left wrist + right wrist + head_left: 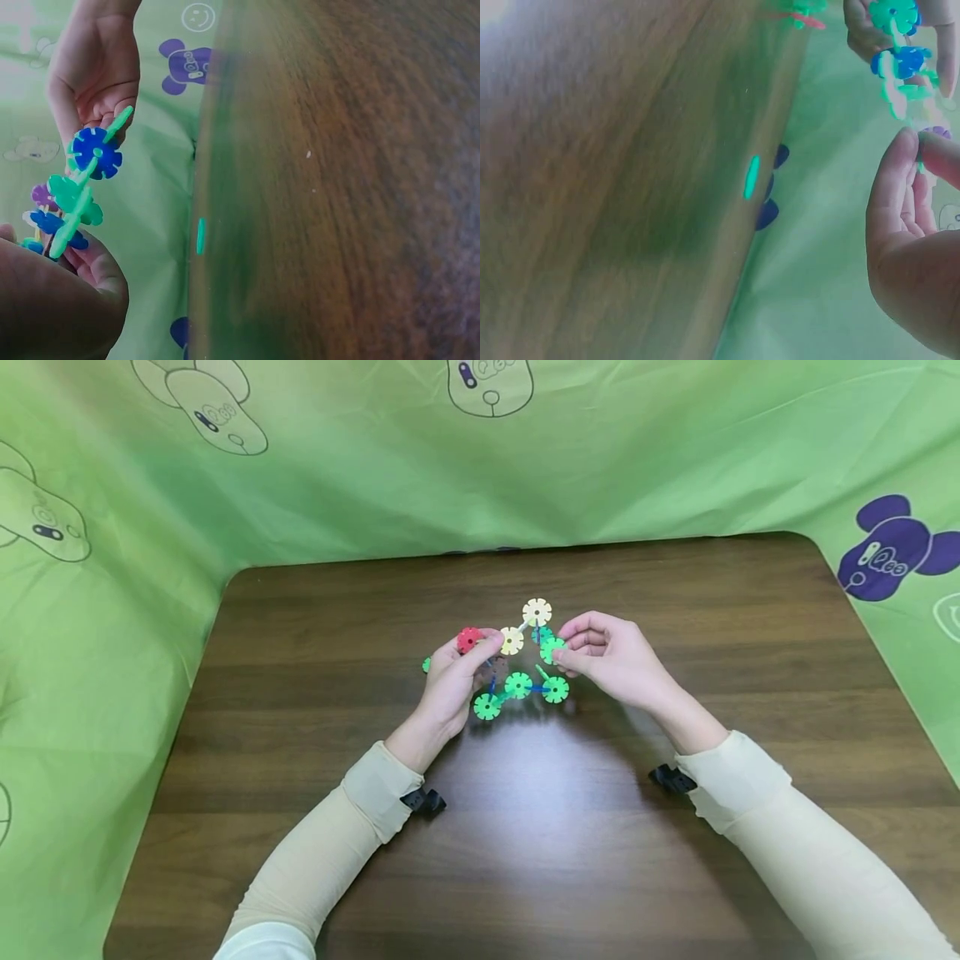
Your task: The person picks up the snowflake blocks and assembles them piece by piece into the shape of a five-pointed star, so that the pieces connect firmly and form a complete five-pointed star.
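Slotted plastic snowflake discs are joined into a ring-like chain between the two hands. In the head view, the left hand grips the chain's left side, its thumb near a red disc and a pale yellow disc. On the other side, the right hand pinches a green disc between thumb and fingers. A cream disc forms the far end, and another green disc sits at the near side. Blue discs set crosswise link green ones in the left wrist view.
A brown wood-grain table lies beneath, with green printed cloth hanging behind it. Beyond the left hand a green disc peeks out. In the right wrist view a green piece lies near the table edge.
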Action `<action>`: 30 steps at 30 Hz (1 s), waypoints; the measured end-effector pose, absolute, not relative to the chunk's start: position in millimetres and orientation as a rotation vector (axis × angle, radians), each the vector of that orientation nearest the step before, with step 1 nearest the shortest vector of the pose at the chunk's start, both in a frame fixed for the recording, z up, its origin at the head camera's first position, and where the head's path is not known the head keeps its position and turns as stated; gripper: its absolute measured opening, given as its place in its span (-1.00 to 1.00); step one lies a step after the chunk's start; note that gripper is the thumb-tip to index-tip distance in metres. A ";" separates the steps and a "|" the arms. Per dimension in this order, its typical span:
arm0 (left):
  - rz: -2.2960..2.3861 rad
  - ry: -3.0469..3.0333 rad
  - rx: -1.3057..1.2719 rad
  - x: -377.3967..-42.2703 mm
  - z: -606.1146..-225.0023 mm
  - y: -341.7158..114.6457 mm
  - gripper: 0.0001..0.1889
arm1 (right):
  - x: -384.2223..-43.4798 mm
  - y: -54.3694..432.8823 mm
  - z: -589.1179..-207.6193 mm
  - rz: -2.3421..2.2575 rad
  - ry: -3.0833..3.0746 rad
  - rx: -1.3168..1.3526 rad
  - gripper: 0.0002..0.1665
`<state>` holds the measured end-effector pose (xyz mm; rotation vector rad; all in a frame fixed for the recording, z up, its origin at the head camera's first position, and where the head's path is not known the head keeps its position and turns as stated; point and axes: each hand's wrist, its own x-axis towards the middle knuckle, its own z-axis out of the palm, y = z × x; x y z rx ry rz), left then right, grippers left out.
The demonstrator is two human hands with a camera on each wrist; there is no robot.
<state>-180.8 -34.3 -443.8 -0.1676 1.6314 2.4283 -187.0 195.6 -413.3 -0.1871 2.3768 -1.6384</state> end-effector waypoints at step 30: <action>2.198 1.882 0.229 -180.6 -444.7 -34.9 -0.65 | -171.6 179.4 -417.6 -1.794 2.507 -0.270 -0.70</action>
